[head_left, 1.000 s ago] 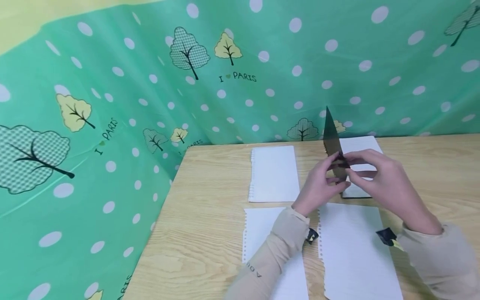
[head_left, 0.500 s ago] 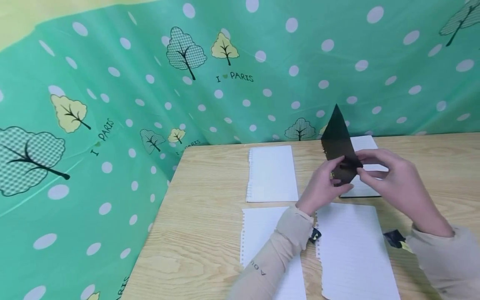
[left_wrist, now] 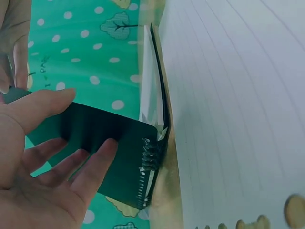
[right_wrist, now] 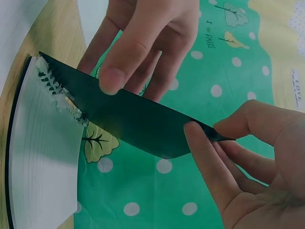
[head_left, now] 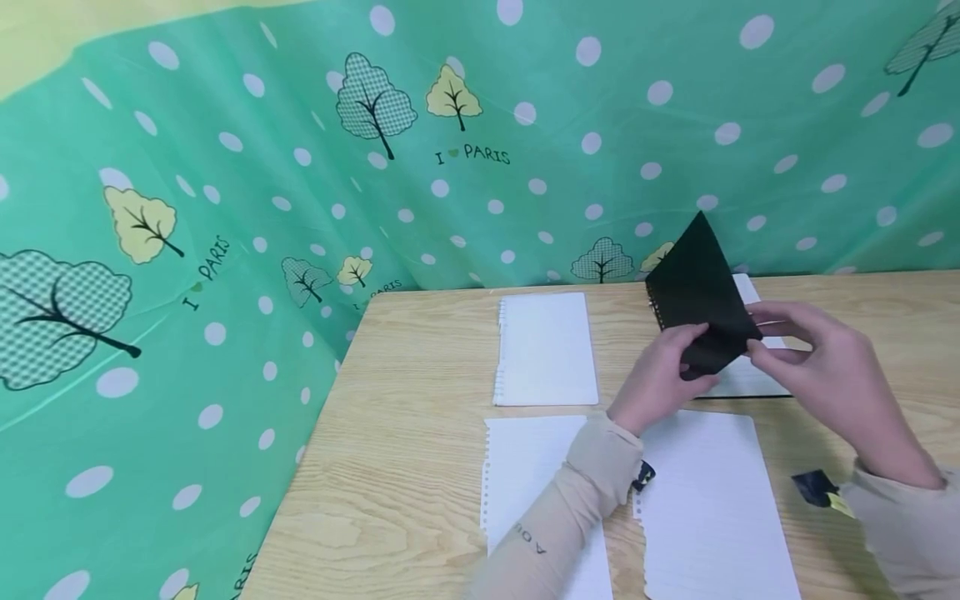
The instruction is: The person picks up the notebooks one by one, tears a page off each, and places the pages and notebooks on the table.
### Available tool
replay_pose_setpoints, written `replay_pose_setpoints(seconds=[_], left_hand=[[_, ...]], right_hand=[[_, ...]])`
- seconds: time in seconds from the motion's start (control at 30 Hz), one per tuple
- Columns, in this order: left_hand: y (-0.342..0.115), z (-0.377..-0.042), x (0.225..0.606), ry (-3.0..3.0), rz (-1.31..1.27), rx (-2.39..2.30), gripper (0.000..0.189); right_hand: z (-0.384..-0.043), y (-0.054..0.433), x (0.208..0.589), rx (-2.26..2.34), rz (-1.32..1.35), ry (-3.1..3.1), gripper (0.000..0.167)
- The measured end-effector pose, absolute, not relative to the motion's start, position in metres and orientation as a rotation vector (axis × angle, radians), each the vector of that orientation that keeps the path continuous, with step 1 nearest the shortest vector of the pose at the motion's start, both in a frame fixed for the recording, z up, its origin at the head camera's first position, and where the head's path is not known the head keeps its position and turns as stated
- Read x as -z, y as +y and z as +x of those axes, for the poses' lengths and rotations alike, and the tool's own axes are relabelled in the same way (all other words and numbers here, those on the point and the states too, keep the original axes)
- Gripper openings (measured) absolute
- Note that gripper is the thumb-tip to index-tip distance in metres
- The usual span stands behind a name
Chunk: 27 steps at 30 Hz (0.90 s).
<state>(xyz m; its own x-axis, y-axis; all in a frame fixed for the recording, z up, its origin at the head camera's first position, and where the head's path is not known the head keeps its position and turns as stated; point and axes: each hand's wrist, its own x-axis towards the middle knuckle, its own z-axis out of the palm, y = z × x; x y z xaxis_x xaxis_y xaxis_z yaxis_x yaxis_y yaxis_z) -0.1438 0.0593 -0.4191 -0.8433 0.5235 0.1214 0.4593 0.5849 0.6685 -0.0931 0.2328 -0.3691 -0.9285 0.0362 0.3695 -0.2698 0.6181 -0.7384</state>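
A spiral notebook lies at the back right of the table, its black cover (head_left: 693, 292) lifted and slanting up from the coil (left_wrist: 150, 157). My right hand (head_left: 825, 358) pinches the free corner of the cover between thumb and fingers. At the cover's near edge, my left hand (head_left: 663, 375) holds it with the thumb on one face and the fingers on the other, as the right wrist view shows. Beneath the cover are the notebook's white lined pages (right_wrist: 47, 157), partly hidden in the head view by the cover and my right hand.
Three torn-out white sheets lie on the wooden table (head_left: 397, 433): one sheet (head_left: 547, 350) left of the notebook, a lined sheet (head_left: 712, 500) in front, another sheet (head_left: 525, 467) partly under my left sleeve. A green patterned cloth (head_left: 487, 208) hangs behind and to the left.
The black cover has swung rightward, from nearly edge-on to showing its broad face. Both hands have moved right with it, the right hand farther, keeping hold of the cover.
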Motion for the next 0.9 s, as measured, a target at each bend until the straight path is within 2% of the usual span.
replay_pose_setpoints(seconds=[0.2, 0.4, 0.9], left_hand=[[0.063, -0.143, 0.42, 2.756, 0.9, -0.887, 0.061], [0.066, -0.141, 0.419, 2.708, 0.936, -0.729, 0.059], [0.073, -0.141, 0.422, 2.741, 0.862, -0.558, 0.054]], right_hand=[[-0.093, 0.242, 0.367, -1.143, 0.027, -2.628, 0.045], [-0.096, 0.253, 0.369, -1.015, -0.171, -2.796, 0.053], [-0.103, 0.266, 0.38, -0.995, -0.286, -2.876, 0.058]])
